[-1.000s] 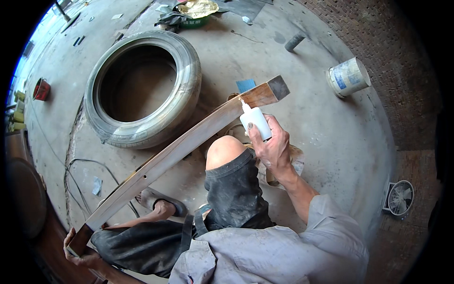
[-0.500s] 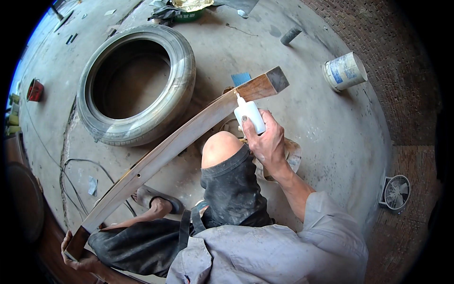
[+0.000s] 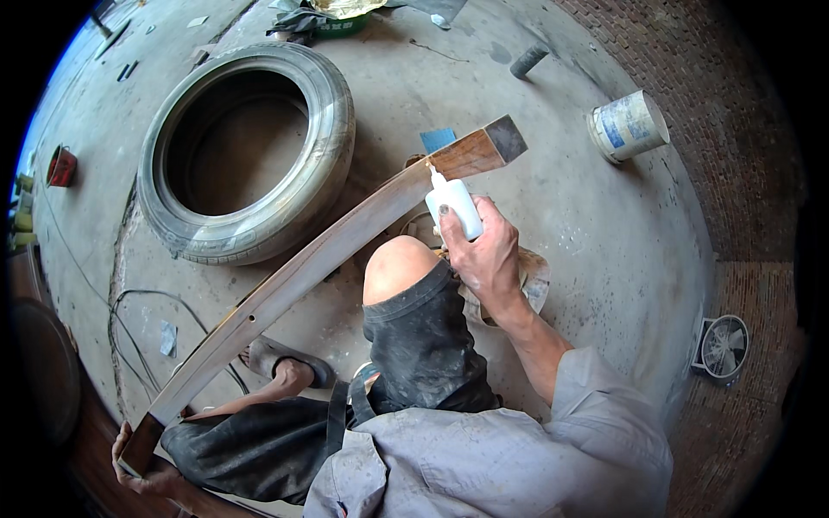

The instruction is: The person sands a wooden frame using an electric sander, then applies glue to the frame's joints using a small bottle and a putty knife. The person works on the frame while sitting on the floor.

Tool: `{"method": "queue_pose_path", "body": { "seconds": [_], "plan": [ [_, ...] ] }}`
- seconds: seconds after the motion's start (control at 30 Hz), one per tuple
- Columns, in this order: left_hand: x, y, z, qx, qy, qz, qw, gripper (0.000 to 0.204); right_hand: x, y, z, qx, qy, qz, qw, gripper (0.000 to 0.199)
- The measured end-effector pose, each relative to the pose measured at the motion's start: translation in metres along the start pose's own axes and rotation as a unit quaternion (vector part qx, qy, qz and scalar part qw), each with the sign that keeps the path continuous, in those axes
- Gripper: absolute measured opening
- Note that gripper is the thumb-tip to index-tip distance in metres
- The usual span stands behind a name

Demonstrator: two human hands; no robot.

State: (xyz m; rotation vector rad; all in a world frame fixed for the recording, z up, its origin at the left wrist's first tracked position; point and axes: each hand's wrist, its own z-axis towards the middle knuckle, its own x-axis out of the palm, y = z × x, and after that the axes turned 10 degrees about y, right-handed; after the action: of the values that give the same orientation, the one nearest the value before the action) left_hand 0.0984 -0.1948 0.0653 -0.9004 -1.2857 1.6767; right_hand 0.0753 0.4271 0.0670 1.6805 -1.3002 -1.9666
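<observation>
A long, slightly curved wooden beam [image 3: 294, 281] slants from lower left to upper right in front of me, with a small round hole in its side. My left hand [image 3: 142, 466] is closed around its dark lower end. In my right hand [image 3: 485, 255] is a white squeeze bottle [image 3: 452, 207], tilted so that its narrow nozzle meets the beam near a brownish spot. That spot lies where the pale wood joins the browner far end. The far end has a dark, square face. My bent knee [image 3: 401, 269] is just below the beam.
A large tyre [image 3: 332, 186] lies on the concrete floor behind the beam. A blue piece of sheet [image 3: 438, 140] is beyond the far end. To the right are a tipped white bucket [image 3: 629, 127], a dark cylinder [image 3: 529, 61] and a fan [image 3: 723, 348]. A black cable [image 3: 164, 293] runs at left.
Hardly anything differs. The bottle and nozzle remain at the same joint on the beam, and both hands keep their grip; the whole view has shifted slightly.
</observation>
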Motion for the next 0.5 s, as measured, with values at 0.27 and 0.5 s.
{"method": "queue_pose_path", "body": {
  "seconds": [0.27,0.5],
  "plan": [
    [-0.001,-0.002,0.001,-0.013,-0.008,-0.025,1.000,0.052,0.003,0.005,0.000,0.007,-0.004,0.002,1.000,0.035],
    [-0.010,0.006,0.003,0.014,0.029,-0.016,0.999,0.054,0.004,0.000,0.004,-0.002,-0.004,0.000,1.000,0.032]
  ]
}}
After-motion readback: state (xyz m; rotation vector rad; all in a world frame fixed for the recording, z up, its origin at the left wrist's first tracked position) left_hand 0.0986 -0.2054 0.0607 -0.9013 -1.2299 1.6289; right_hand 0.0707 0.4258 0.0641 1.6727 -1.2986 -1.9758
